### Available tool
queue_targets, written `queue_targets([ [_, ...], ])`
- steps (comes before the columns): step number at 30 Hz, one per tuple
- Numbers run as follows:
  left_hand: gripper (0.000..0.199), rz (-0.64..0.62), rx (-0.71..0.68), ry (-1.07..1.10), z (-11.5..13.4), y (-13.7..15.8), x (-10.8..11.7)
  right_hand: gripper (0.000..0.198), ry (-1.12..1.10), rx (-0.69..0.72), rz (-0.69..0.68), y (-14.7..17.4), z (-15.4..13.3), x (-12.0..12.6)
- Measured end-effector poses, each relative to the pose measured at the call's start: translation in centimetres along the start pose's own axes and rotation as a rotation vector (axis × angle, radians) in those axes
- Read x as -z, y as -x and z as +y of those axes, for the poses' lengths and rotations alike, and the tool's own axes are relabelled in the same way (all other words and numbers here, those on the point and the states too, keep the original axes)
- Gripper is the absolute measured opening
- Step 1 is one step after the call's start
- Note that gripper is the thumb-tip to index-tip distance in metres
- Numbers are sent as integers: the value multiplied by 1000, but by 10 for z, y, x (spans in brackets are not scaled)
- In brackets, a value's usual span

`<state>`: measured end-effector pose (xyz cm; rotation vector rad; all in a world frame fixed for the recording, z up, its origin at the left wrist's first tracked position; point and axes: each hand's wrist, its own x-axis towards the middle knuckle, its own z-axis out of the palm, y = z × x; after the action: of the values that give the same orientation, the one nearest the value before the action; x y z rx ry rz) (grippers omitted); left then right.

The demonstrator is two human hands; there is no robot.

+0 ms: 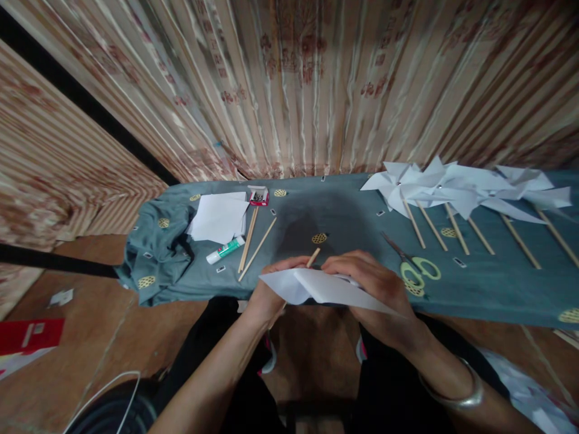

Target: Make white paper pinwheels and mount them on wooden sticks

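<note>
A folded white paper pinwheel (330,286) is between my hands at the table's front edge. A thin wooden stick (313,258) slants behind it, its tip showing above the paper. My left hand (266,296) is closed around the stick, its fingers mostly hidden by the paper. My right hand (377,278) is closed on the right side of the paper, with the fingers curled over its back. The joint between stick and paper cannot be seen. Scissors with light green handles (418,271) lie just right of my right hand.
Several white pinwheels on sticks (465,187) lie at the right. To the left are a stack of white paper (219,216), a glue stick (225,250), a small red box of metal pins (259,196) and loose wooden sticks (257,248). A pleated curtain (298,90) hangs behind the cloth-covered table (335,208).
</note>
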<state>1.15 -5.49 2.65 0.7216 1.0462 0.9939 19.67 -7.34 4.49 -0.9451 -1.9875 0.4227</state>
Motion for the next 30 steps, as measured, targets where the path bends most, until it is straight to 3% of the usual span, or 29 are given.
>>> queue_targets([
  [3, 28, -24, -85, -54, -3, -1, 3, 16, 48, 12, 5, 0, -1, 2],
  [11, 16, -46, -128, -18, -1, -1, 1, 19, 96, 54, 25, 2, 1, 3],
  [21, 14, -29, -94, -18, 4, 1, -4, 22, 71, 38, 6, 2, -1, 4],
  [30, 24, -76, -34, 0, 3, 1, -3, 23, 38, 35, -4, 1, -2, 4],
])
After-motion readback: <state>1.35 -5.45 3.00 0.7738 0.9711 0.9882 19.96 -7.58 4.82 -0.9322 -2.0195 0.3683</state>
